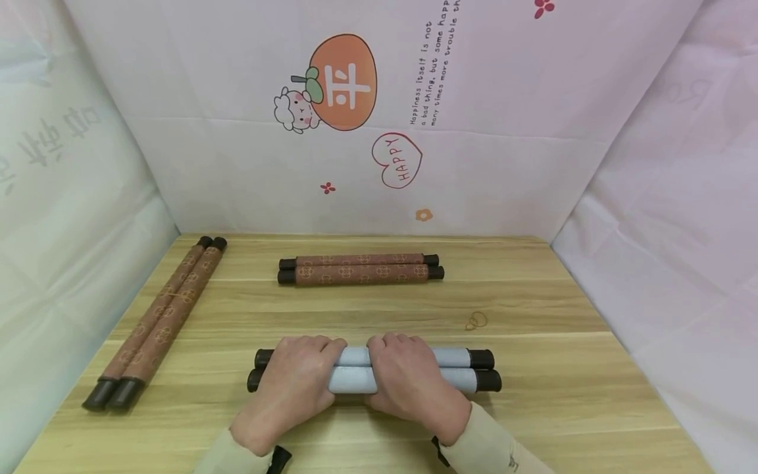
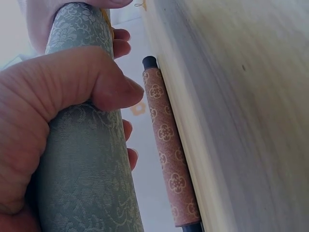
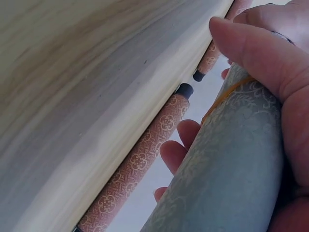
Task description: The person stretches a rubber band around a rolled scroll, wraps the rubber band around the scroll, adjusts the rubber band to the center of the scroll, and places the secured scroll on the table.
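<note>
A light blue patterned scroll [image 1: 354, 379], rolled from both ends into two parallel rolls with black end knobs, lies crosswise at the front of the table. My left hand [image 1: 301, 374] grips it left of the middle, thumb over the near roll and fingers round the far side. Right of the middle, my right hand [image 1: 410, 376] holds it the same way, and the two hands sit a short gap apart. In the right wrist view a yellowish elastic band [image 3: 226, 98] runs across the blue roll beside the thumb.
A brown flower-patterned scroll [image 1: 162, 319] lies slanted along the left side of the wooden table [image 1: 562, 382]. Another brown scroll [image 1: 362, 273] lies crosswise farther back. Loose elastic bands [image 1: 476, 321] rest to the right. White printed cloth [image 1: 237, 178] encloses the back and sides.
</note>
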`<action>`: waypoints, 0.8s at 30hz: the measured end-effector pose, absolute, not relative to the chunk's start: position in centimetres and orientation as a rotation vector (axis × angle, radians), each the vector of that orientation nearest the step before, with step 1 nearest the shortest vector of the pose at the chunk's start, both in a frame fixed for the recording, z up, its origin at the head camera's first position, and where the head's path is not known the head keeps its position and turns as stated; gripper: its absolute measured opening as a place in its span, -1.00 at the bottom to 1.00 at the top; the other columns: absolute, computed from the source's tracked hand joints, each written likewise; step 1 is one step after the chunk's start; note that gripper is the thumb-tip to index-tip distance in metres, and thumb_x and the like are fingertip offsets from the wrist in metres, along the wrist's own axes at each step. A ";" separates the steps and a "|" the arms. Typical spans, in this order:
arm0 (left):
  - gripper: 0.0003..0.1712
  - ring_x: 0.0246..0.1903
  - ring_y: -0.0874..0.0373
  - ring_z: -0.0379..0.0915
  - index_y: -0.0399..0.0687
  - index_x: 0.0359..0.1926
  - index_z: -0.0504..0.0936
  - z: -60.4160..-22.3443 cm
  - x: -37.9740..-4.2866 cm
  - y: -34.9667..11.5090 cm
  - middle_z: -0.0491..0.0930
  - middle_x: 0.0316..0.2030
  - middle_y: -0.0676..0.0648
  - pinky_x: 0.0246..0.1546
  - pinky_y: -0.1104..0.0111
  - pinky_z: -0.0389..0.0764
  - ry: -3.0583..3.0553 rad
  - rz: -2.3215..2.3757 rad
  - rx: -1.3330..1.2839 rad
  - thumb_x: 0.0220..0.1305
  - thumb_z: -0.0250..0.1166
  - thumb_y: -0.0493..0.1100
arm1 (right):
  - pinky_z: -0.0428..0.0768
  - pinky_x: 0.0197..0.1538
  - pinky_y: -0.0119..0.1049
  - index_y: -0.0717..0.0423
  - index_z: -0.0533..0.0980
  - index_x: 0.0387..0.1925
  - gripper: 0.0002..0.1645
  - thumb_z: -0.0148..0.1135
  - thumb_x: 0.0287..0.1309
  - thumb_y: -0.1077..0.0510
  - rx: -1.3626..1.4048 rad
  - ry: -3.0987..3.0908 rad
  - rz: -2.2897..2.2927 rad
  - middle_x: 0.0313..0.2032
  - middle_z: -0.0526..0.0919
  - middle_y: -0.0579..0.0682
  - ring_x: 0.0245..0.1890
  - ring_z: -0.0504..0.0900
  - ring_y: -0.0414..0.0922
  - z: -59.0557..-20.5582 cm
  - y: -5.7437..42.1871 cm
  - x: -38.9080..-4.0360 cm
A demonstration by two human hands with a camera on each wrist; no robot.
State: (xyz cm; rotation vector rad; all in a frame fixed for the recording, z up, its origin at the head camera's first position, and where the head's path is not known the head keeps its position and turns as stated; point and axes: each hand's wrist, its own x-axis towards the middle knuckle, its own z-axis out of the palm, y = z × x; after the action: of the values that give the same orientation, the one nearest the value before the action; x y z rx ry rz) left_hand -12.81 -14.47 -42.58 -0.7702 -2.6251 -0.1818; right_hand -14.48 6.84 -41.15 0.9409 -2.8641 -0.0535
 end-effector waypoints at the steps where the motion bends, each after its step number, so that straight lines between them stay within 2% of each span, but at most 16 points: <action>1: -0.36 -0.29 0.16 0.70 0.01 -0.03 0.72 -42.6 -12.8 -14.5 0.76 -0.25 0.02 -0.29 0.16 0.70 -2.631 -0.180 -0.768 -0.31 0.59 -0.16 | 0.61 -0.31 -0.17 0.05 0.53 -0.16 -0.21 0.62 -0.23 -0.39 0.943 -2.875 -0.048 -0.38 0.60 -0.06 -0.39 0.62 -0.09 -41.1 6.9 -14.5; 8: -0.33 -0.24 0.10 0.72 -0.02 0.04 0.73 -42.5 -12.9 -14.6 0.78 -0.18 -0.02 -0.25 0.10 0.71 -2.675 -0.165 -0.741 -0.27 0.61 -0.15 | 0.69 0.03 -0.02 0.11 0.48 0.25 0.23 0.59 -0.34 -0.56 0.914 -2.973 0.021 -0.04 0.74 0.09 -0.08 0.73 0.03 -40.7 7.5 -14.8; 10: -0.31 -0.24 0.09 0.72 -0.03 0.04 0.73 -42.5 -12.9 -14.7 0.77 -0.18 -0.04 -0.25 0.09 0.71 -2.676 -0.168 -0.733 -0.29 0.63 -0.14 | 0.68 0.06 0.01 0.11 0.46 0.27 0.27 0.61 -0.37 -0.56 0.898 -2.987 0.043 -0.01 0.73 0.10 -0.05 0.73 0.04 -40.6 7.7 -14.9; 18: -0.31 -0.33 0.07 0.70 -0.01 0.00 0.73 -42.7 -13.1 -15.1 0.76 -0.24 -0.05 -0.33 0.11 0.69 -2.600 -0.156 -0.735 -0.35 0.62 -0.16 | 0.69 -0.07 -0.03 0.08 0.50 0.18 0.16 0.61 -0.36 -0.54 0.907 -2.933 0.097 -0.17 0.72 0.01 -0.18 0.71 -0.03 -40.6 8.7 -15.0; 22: -0.32 -0.34 0.07 0.70 0.00 0.01 0.72 -42.8 -13.1 -15.1 0.75 -0.25 -0.05 -0.35 0.11 0.68 -2.597 -0.151 -0.735 -0.33 0.62 -0.15 | 0.65 -0.13 -0.08 0.03 0.51 0.12 0.10 0.47 -0.25 -0.65 0.934 -2.926 0.194 -0.25 0.67 -0.08 -0.26 0.66 -0.11 -40.7 8.9 -15.0; 24: -0.31 -0.34 0.07 0.70 0.00 0.01 0.72 -42.8 -13.1 -15.1 0.75 -0.24 -0.05 -0.34 0.11 0.68 -2.599 -0.153 -0.736 -0.32 0.62 -0.16 | 0.62 -0.19 -0.12 0.00 0.53 0.06 0.04 0.31 -0.14 -0.72 0.938 -2.922 0.243 -0.32 0.63 -0.14 -0.33 0.61 -0.17 -40.7 8.9 -15.1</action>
State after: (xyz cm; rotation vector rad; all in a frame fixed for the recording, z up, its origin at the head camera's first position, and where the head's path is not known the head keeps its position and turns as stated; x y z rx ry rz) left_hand -13.05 -15.08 -42.81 -0.7355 -2.5989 -0.1526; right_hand -15.08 8.93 -40.71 0.9378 -2.9224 0.2435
